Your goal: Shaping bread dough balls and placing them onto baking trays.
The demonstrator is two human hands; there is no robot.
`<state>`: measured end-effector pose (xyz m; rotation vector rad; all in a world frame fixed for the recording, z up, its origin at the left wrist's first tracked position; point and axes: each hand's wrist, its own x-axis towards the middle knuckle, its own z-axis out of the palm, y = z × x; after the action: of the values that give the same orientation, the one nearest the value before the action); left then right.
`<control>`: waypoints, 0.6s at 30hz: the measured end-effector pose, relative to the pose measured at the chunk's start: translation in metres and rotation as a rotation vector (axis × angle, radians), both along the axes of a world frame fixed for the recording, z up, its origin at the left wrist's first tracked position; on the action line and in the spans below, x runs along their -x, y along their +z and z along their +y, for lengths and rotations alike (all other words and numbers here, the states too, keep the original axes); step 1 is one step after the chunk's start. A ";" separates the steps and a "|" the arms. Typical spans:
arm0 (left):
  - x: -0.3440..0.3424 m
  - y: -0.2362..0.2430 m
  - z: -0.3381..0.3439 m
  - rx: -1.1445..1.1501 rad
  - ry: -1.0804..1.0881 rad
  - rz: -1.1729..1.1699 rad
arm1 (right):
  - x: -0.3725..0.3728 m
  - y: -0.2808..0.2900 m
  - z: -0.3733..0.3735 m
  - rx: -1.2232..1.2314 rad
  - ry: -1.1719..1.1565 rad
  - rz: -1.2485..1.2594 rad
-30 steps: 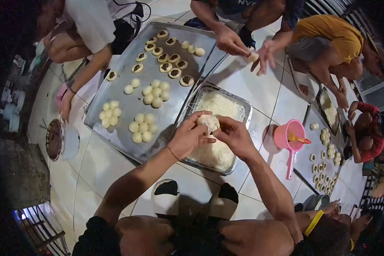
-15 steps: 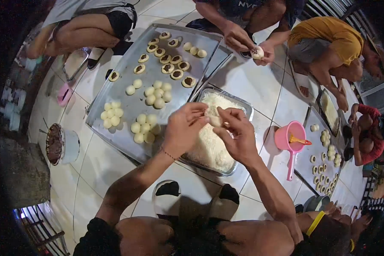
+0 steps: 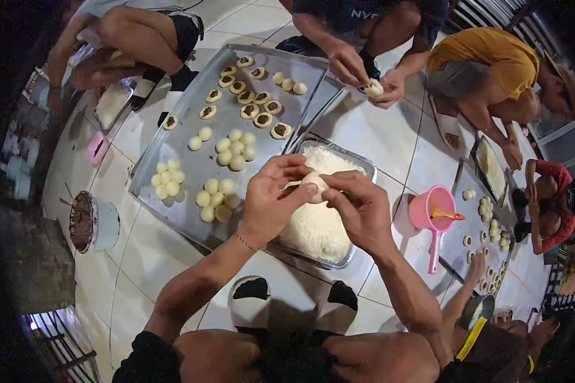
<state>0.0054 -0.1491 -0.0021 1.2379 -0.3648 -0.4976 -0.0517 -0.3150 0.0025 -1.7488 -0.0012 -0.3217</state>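
Note:
Between my fingertips is a small pale ball of dough (image 3: 314,187). My left hand (image 3: 275,196) grips it from one side, thumb against it, and my right hand (image 3: 359,207) pinches it from the other. Directly beneath both hands sits a metal pan (image 3: 347,262) filled with fine whitish shreds (image 3: 316,233). To the left lies a large metal tray (image 3: 172,140). Round dough balls (image 3: 216,199) are clustered on its near part, and flattened dough rounds (image 3: 246,97) topped with dark brown filling lie on its far part.
A pink dipper (image 3: 431,210) with an orange-handled brush stands right of the pan. At far left is a white bucket (image 3: 99,223) of dark brown paste. A person opposite (image 3: 370,76) handles dough; others crouch around. Another dough tray (image 3: 457,246) lies at right.
My fingers have closed the dough into a rounder ball, with my left thumb now across its front. At lower right, another person's arm has reached toward the right-hand tray.

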 end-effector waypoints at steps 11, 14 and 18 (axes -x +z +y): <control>0.010 -0.001 -0.007 -0.015 0.116 -0.070 | 0.006 0.012 0.000 -0.193 0.007 0.126; 0.009 -0.001 -0.005 -0.079 0.058 -0.061 | 0.004 0.013 -0.001 -0.207 0.006 0.106; 0.007 -0.004 -0.002 -0.031 -0.081 -0.015 | -0.003 0.014 0.005 -0.238 -0.015 0.116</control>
<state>-0.0013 -0.1514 -0.0059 1.2608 -0.4230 -0.5657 -0.0486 -0.3101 0.0162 -1.5295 0.1292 -0.2219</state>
